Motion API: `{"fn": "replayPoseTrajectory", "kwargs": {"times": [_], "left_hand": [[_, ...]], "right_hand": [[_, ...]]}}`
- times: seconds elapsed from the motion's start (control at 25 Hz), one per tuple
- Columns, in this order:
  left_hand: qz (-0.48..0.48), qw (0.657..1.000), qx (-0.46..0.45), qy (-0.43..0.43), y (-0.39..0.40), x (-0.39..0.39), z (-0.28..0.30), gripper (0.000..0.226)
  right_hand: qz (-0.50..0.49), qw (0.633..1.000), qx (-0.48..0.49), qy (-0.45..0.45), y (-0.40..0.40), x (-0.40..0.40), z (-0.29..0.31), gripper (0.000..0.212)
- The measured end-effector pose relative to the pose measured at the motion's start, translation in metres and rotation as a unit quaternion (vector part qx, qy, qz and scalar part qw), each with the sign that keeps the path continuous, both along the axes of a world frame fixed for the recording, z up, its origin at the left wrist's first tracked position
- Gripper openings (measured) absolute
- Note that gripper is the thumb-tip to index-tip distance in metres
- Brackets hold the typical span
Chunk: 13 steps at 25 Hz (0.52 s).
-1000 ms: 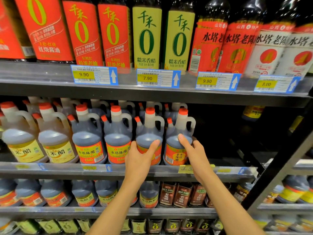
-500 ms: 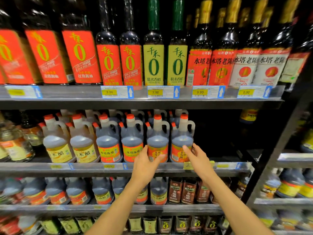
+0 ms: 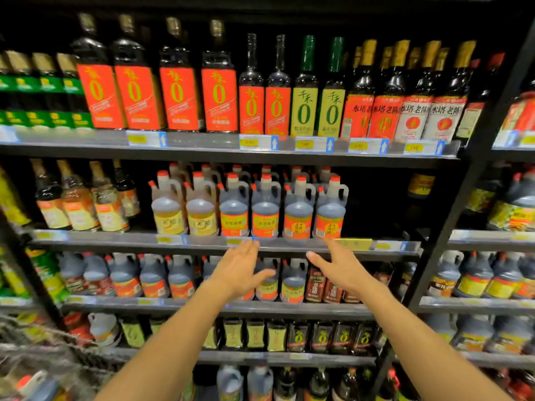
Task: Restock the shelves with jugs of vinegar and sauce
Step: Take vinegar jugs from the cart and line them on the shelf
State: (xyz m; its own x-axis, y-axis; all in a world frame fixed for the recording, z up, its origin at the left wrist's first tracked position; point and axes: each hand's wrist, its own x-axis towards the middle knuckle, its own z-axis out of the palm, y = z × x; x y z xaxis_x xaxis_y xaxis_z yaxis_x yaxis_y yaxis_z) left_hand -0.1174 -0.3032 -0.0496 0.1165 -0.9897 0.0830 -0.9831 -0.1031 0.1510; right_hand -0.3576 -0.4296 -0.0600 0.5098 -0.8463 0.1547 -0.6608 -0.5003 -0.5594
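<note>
While both your hands hang in front of the middle shelf edge, neither one is touching anything. Your left hand is spread wide, fingers flat, thumb sticking out to the right; your right hand is open too, fingers fanned loosely and pointing up-left. Nothing in either palm.

Right above your fingertips sits the row of vinegar jugs, red caps, orange labels, packed shoulder to shoulder with more rows behind. Left of your left hand the row carries on with the yellow-label jugs, then a bunch of glass bottles further out. Behind your hands, one shelf down, there's another line of dark jugs and some small brown bottles.

Open room: up and to the right of your right hand, there's a dark empty stretch of shelf beside the last jug, running to the black upright post. Above it all, the top shelf lip with price tags hangs fairly low over the jug caps. A wire cart sits down below your left arm, pretty blurry.
</note>
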Motion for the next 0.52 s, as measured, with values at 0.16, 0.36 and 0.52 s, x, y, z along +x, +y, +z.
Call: {"fn": "replayPoseTrajectory", "kwargs": {"times": [0.16, 0.36, 0.52], "left_hand": [[0.054, 0.997, 0.04, -0.044, 0.06, 0.037, 0.003, 0.098], [0.168, 0.985, 0.039, -0.026, 0.146, 0.103, -0.006, 0.096], [0.272, 0.961, 0.048, -0.032, 0.226, 0.158, -0.032, 0.098]], "right_hand": [[0.063, 0.97, -0.124, 0.2, 0.037, 0.038, 0.008, 0.095], [0.205, 0.939, -0.148, 0.233, 0.082, 0.138, 0.019, 0.093], [0.316, 0.904, -0.154, 0.244, 0.127, 0.241, 0.003, 0.091]]}}
